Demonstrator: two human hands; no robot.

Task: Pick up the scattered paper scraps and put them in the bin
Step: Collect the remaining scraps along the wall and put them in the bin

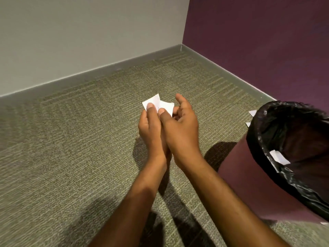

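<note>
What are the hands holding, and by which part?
White paper scraps; the left hand and right hand each pinch their near edges under a thumb.

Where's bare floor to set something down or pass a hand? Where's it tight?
Free: carpet left of the left hand, out to the grey skirting; also the strip beyond the held scraps to the corner. Crowded: right of the right hand, where the bin stands with loose scraps beyond it.
</note>
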